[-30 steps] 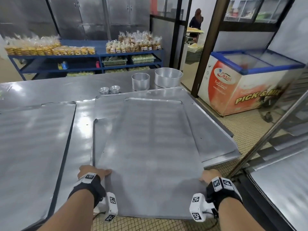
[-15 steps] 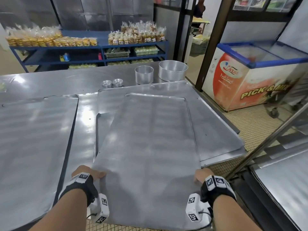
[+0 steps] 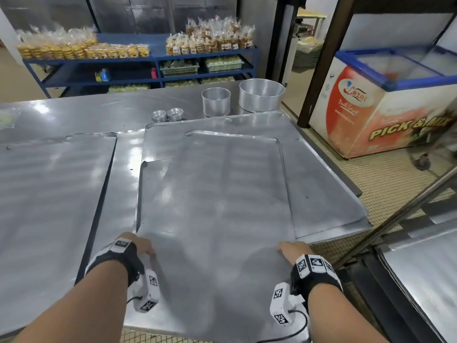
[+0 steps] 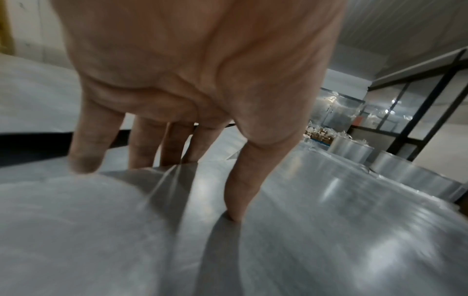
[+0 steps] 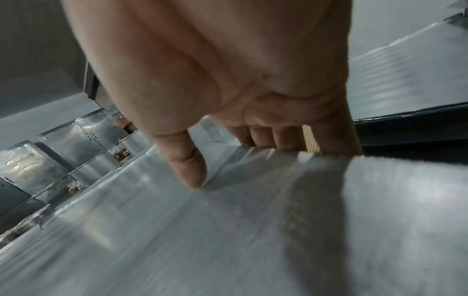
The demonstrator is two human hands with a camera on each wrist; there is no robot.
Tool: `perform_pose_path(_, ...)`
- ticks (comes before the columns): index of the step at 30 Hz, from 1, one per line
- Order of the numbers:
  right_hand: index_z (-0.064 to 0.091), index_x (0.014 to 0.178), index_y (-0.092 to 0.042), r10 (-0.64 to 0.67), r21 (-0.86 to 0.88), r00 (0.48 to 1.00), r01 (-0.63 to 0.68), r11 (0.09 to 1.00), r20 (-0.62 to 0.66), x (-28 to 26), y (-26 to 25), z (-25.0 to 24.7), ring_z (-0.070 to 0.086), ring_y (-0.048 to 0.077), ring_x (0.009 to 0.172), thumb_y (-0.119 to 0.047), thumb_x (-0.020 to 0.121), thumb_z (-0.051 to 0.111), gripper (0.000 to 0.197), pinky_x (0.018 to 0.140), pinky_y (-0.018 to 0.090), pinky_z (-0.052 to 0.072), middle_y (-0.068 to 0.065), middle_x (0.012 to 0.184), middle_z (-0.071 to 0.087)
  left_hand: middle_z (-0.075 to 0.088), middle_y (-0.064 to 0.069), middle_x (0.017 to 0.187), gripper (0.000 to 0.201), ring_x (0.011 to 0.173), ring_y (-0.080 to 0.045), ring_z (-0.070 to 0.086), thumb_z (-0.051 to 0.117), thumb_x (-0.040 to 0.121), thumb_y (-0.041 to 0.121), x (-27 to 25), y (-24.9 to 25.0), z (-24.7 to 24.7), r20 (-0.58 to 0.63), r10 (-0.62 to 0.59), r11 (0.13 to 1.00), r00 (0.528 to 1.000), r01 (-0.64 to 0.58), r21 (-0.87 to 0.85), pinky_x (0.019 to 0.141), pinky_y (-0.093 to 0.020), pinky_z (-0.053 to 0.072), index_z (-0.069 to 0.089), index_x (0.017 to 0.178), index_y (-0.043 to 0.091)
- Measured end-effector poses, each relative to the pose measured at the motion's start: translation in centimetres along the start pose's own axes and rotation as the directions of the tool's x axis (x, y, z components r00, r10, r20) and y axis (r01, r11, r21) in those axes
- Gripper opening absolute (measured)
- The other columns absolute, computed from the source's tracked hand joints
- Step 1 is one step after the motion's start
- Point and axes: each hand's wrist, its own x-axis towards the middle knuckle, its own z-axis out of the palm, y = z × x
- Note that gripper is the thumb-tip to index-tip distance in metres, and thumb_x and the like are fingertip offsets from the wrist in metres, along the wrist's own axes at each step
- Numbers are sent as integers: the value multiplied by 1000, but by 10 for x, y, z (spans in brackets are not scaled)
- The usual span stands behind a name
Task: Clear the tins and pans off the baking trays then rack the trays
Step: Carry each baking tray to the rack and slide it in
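Aluminium is what the head view chiefly shows: a bare baking tray (image 3: pixel 217 206) is held at its two near corners, its near edge hanging out past the counter (image 3: pixel 74 112) edge while its far end lies on the other trays (image 3: pixel 321 189) stacked below it. The left hand (image 3: pixel 138 243) and the right hand (image 3: pixel 291 248) are set at opposite sides. The cake pans (image 3: pixel 261 95) and small tins (image 3: pixel 168 115) stand on the counter beyond, off the trays. The step in hand is judged to be drawing this tray clear for the rack (image 3: pixel 420 280) at the right; it is best kept level and lifted evenly, so that the far edge is not dragged over the tray beneath.

From the left wrist, the left hand (image 4: pixel 192 84) is seen pinching the tray (image 4: pixel 329 230): the thumb (image 4: pixel 243 180) is pressed on top and the fingers (image 4: pixel 174 144) are curled below the edge. A firm pinch is advised, since thin sheet may flex.

From the right wrist, the right hand (image 5: pixel 228 80) is seen gripping likewise, thumb (image 5: pixel 187 162) on the tray (image 5: pixel 202 240) and fingers (image 5: pixel 286 138) hooked over the rim. The turn toward the rack should be made slowly, the long end being minded.
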Motion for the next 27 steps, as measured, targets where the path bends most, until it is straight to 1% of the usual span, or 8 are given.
perform_pose_path(3,67,111,-4,2,113,998,5,994,-58,0,0,7,62,28,91,-37,83,66,44,76,26,42,13,108,67,69,-19,102,52,90,-35,67,79,83,32,17,5,7,-64,39,988,997,-48,-144,88,-43,56,65,117,-5)
perform_pose_path(9,59,126,2,76,164,985,-50,985,-155,-20,-3,22,59,32,118,-39,91,64,54,92,30,44,17,129,62,69,-21,96,55,82,-35,64,86,74,40,31,-1,4,-170,49,993,984,-67,-102,71,-39,51,68,102,-3)
perform_pose_path(13,56,130,3,148,169,978,-123,978,-146,-42,-1,36,57,31,122,-34,93,64,53,95,29,43,16,135,58,70,-20,91,56,80,-34,66,91,67,44,43,-19,-15,-100,64,995,993,-71,-69,66,-37,49,68,92,-1)
perform_pose_path(17,60,113,-3,172,172,976,-148,974,-135,-58,2,58,60,30,108,-35,91,63,39,80,26,41,12,121,62,69,-17,85,54,74,-32,65,92,66,45,51,-32,-28,-57,132,991,990,-134,-22,59,-33,45,65,83,2)
perform_pose_path(20,63,110,-2,178,169,976,-156,973,-122,-63,8,71,57,27,92,-38,88,61,42,73,26,40,13,118,63,70,-16,84,54,76,-31,66,91,66,47,52,-40,-35,-41,173,985,984,-172,22,58,-33,45,65,81,2)
perform_pose_path(22,66,102,-3,171,187,978,-146,971,-123,-68,13,77,60,28,93,-35,89,61,35,68,25,40,12,113,64,70,-16,84,53,74,-30,65,91,67,46,50,-46,-36,-37,195,981,980,-194,29,56,-31,45,65,81,2)
perform_pose_path(24,64,85,-3,193,246,971,-154,957,-139,-80,19,81,60,31,92,-31,88,64,28,73,27,41,13,103,62,71,-17,89,54,74,-30,63,91,67,46,47,-54,-35,-30,215,977,976,-214,25,60,-33,47,65,84,2)
perform_pose_path(27,52,63,-11,211,286,963,-158,945,-168,-94,32,83,55,30,83,-28,87,66,32,78,31,42,14,94,57,69,-17,92,54,76,-30,61,90,69,46,38,-67,-31,-34,220,975,975,-219,33,65,-35,48,65,86,3)
